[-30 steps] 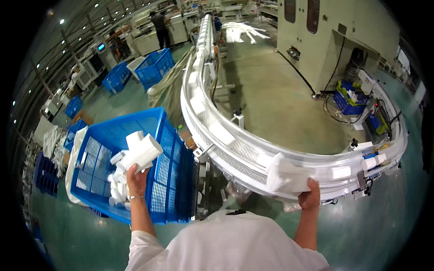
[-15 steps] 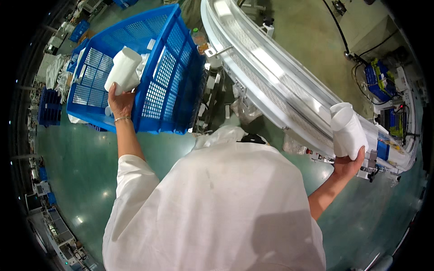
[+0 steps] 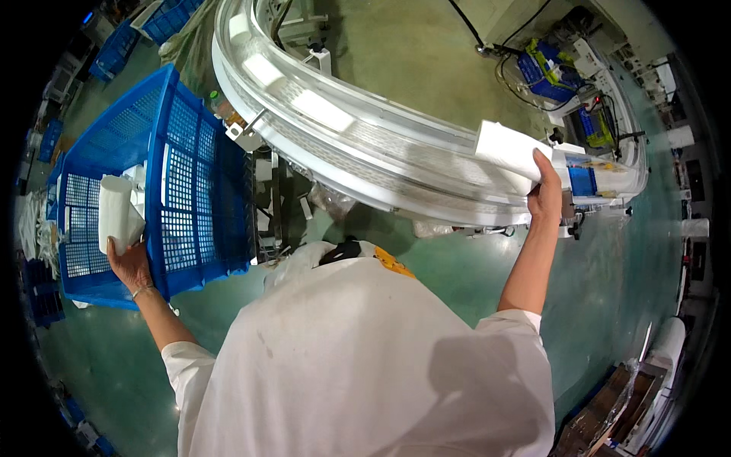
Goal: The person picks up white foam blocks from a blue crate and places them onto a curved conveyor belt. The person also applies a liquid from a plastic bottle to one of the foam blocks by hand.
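At the left, my left hand (image 3: 131, 266) is closed around the lower end of white paper rolls (image 3: 115, 213). They are held upright over the inside of a blue mesh basket (image 3: 179, 206), with at least one more white piece behind. Away to the right, my right hand (image 3: 545, 189) grips a white paper roll (image 3: 509, 149) lying nearly level over the white curved conveyor (image 3: 426, 171). Part of a second roll shows beneath it, just above or touching the belt; I cannot tell which. My fingers partly cover the rolls' near ends.
Several white rolls (image 3: 321, 110) lie along the conveyor's far stretch. A metal bracket (image 3: 247, 133) juts from its near rail beside the basket. A bottle with a green cap (image 3: 221, 105) stands behind the basket. Blue crates and cables (image 3: 548, 72) are at the far right.
My view has turned to the right. The rolls in my right hand have tipped from upright to nearly level over the conveyor. My left hand still holds its rolls over the basket.
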`<state>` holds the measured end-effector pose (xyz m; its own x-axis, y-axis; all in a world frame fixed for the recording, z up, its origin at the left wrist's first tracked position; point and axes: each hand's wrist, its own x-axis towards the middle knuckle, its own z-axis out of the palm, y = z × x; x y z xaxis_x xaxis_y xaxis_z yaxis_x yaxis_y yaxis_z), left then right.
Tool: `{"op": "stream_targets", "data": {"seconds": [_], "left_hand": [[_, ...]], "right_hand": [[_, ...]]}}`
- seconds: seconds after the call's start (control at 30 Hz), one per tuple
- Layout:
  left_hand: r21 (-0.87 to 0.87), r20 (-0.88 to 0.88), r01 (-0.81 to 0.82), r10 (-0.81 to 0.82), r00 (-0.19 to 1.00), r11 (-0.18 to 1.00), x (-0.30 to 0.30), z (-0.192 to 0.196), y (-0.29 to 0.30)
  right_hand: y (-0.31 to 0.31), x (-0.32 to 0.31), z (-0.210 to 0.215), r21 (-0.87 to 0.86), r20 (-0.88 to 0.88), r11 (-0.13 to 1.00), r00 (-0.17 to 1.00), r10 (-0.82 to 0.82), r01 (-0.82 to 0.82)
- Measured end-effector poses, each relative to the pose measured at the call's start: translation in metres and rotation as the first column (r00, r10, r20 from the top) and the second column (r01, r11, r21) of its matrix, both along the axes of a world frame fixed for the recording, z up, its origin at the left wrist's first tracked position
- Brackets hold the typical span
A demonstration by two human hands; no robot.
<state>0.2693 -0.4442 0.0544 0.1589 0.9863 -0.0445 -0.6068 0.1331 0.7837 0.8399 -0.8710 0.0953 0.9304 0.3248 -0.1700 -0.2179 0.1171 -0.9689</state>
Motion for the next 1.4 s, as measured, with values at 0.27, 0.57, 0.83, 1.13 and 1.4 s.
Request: {"op": "stream_targets", "data": {"seconds": [0.27,0.57,0.83,1.13,1.4], "left_hand": [[0.011,-0.021,-0.006,0.007,1.000,1.000,0.010,0.004,-0.003],[-0.013,-0.017,-0.011,0.010,1.000,1.000,0.003,0.004,-0.010],[0.027,-0.117,-0.125,0.127,0.985,0.992,0.033,0.020,-0.019],[-0.068,-0.080,-0.173,0.167,0.983,0.983,0.032,0.022,-0.022],[-0.139,-0.062,-0.300,0.294,0.954,0.944,0.030,0.024,-0.032]], "right_hand": [[0.041,0.009,-0.018,-0.055,-0.227,0.898,0.881,0.415,-0.437],[-0.007,0.018,-0.018,-0.604,0.047,0.788,0.982,0.185,-0.119],[0.076,-0.067,-0.024,-0.517,0.819,0.724,0.509,0.265,0.456],[0.249,-0.253,-0.229,-0.483,-0.019,0.416,0.484,0.875,-0.771],[0.373,-0.308,-0.445,-0.685,-0.415,-0.053,0.330,0.848,-0.726]]}}
